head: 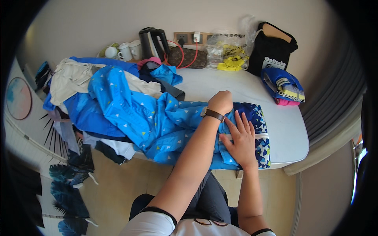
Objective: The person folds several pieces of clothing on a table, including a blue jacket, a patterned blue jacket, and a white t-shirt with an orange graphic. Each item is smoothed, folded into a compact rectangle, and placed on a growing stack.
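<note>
A light-blue jacket (pixel 147 118) with small white and yellow triangles lies spread over the table. Its right part is a dark-blue patterned section (pixel 261 124) with a white zipper or strip crossing it. My left hand (pixel 221 101), with a brown-strapped watch (pixel 212 114) on the wrist, is curled at the top of the garment near the dark section; whether cloth is between its fingers is hidden. Just below and to its right, my right hand (pixel 240 138) rests palm down on the garment, fingers spread.
Piled clothes (pixel 85 112) cover the table's left end. Along the wall stand white mugs (pixel 125 51), an electric kettle (pixel 146 44), a brown patterned pouch (pixel 187 57), a plastic bag (pixel 227 53) and a black drawstring bag (pixel 265 48). A folded blue garment bundle (pixel 282 84) lies at the back right.
</note>
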`<move>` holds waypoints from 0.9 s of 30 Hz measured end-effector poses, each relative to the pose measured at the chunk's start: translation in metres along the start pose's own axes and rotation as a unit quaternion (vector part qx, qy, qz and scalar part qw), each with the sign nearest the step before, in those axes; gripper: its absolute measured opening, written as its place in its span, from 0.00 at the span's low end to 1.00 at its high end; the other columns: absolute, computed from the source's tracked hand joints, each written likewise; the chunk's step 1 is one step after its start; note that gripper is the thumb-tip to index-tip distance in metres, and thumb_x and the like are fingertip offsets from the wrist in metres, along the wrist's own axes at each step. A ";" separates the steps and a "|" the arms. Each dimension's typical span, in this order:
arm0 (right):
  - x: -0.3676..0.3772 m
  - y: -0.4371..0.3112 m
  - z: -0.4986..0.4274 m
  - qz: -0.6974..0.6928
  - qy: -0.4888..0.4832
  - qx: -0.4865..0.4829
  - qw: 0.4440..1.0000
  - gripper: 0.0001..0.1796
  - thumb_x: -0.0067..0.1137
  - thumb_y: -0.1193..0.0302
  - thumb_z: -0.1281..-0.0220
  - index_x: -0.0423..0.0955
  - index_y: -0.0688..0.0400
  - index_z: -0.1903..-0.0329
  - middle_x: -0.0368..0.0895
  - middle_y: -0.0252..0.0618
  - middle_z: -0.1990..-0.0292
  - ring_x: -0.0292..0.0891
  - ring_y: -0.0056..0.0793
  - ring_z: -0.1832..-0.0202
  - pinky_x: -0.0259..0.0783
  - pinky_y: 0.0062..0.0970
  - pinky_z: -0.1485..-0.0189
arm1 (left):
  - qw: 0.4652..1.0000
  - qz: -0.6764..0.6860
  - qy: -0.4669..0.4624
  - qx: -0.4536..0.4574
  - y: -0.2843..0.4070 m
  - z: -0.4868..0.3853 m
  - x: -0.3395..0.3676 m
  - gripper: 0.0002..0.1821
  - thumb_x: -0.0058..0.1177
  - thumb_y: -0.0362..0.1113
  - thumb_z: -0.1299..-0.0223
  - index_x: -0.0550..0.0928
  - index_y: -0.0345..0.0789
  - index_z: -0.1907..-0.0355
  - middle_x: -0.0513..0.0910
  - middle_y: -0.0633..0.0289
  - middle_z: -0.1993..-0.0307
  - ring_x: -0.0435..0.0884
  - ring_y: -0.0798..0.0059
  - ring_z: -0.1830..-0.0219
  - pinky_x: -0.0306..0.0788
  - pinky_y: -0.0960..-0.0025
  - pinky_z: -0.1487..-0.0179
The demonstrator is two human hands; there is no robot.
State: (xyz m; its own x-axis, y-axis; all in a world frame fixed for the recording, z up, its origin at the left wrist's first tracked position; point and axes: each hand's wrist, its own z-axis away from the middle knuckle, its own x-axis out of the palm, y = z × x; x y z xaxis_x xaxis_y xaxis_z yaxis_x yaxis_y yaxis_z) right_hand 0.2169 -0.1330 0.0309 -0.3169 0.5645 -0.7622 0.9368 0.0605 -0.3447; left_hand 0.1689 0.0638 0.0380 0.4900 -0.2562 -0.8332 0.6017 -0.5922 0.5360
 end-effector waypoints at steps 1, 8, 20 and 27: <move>0.007 -0.001 0.001 0.068 -0.034 0.015 0.997 0.30 0.65 0.55 0.34 0.78 0.49 0.31 0.67 0.51 0.23 0.58 0.53 0.20 0.54 0.50 0.21 | 0.999 0.011 0.044 0.004 0.003 0.004 -0.001 0.11 0.54 0.31 0.40 0.88 0.29 0.59 0.88 0.40 0.57 0.87 0.42 0.50 0.80 0.47 0.45; 0.013 0.011 0.006 0.038 -0.009 0.009 0.999 0.27 0.65 0.52 0.36 0.82 0.43 0.35 0.69 0.49 0.24 0.58 0.52 0.20 0.52 0.52 0.20 | 0.894 0.137 0.404 0.138 0.013 0.102 -0.038 0.11 0.65 0.30 0.38 0.78 0.31 0.57 0.81 0.46 0.60 0.81 0.44 0.52 0.75 0.51 0.51; 0.013 0.014 0.011 0.019 -0.007 0.006 1.000 0.27 0.63 0.50 0.32 0.81 0.46 0.34 0.68 0.50 0.24 0.56 0.53 0.19 0.48 0.53 0.19 | 0.775 -0.082 0.589 -0.214 -0.131 0.232 -0.079 0.34 0.74 0.38 0.41 0.73 0.26 0.38 0.77 0.41 0.46 0.80 0.43 0.47 0.75 0.51 0.41; -0.005 -0.020 -0.008 -0.020 0.004 0.019 1.000 0.30 0.67 0.56 0.31 0.76 0.51 0.30 0.68 0.55 0.25 0.58 0.57 0.21 0.53 0.55 0.21 | 0.889 0.208 0.406 -0.035 -0.107 0.214 -0.110 0.22 0.60 0.27 0.34 0.80 0.26 0.37 0.87 0.45 0.46 0.88 0.60 0.47 0.78 0.64 0.42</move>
State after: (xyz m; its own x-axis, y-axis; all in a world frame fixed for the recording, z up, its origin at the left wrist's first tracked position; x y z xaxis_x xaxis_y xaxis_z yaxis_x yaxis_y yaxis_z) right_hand 0.2010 -0.1301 0.0463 -0.3518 0.5692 -0.7432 0.9172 0.0510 -0.3951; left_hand -0.0842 -0.0080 0.0431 0.9561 0.2117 -0.2026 0.2856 -0.5188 0.8058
